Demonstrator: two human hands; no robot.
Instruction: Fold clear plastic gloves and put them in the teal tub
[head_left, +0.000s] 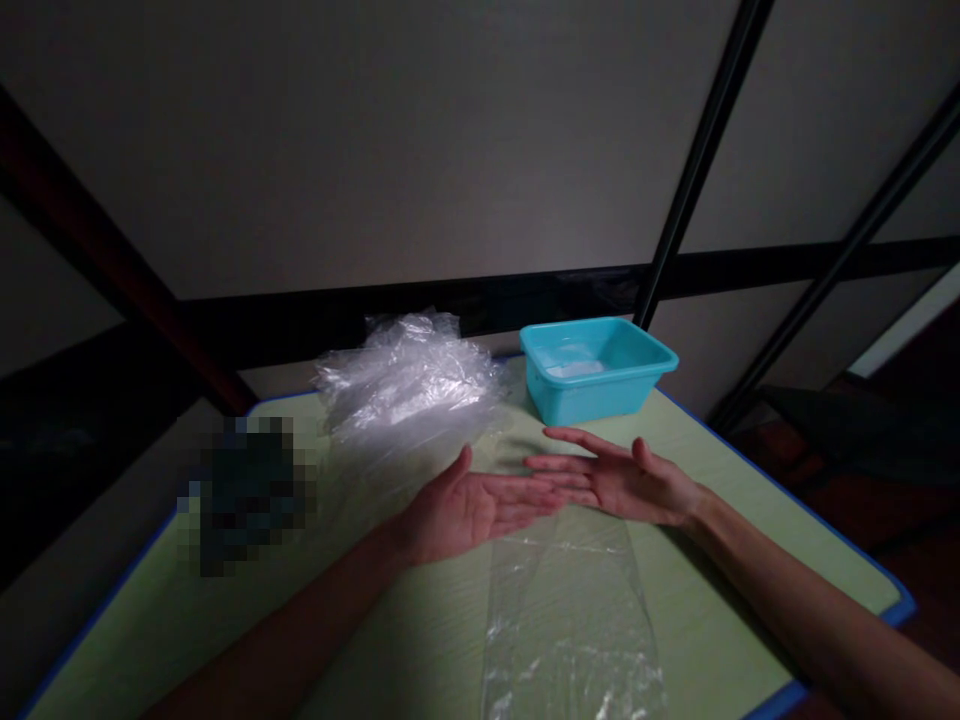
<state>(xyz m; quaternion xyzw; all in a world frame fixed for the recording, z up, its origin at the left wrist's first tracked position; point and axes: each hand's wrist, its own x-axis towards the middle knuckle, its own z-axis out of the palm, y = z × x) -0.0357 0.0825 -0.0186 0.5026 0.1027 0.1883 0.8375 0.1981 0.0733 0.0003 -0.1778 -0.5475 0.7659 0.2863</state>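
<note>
My left hand [472,508] is held palm up with its fingers stretched out to the right. Opposite it, my right hand [619,480] also turns its palm up, fingers spread toward the left, and the fingertips of both hands overlap in the view. Neither hand holds anything. Just below them a clear plastic bag [570,620] lies flat on the table; whether the hands touch it I cannot tell. Beyond my left hand is a heap of crumpled clear plastic bags [412,380]. A turquoise plastic basin [600,395] stands behind my right hand, with something whitish in its bottom.
The pale green table [750,560] has a blue edge. On its left side is a dark thing [251,500] blurred by pixels. Light panels [420,150] with black strips rise right behind the table. The floor at the right is dark.
</note>
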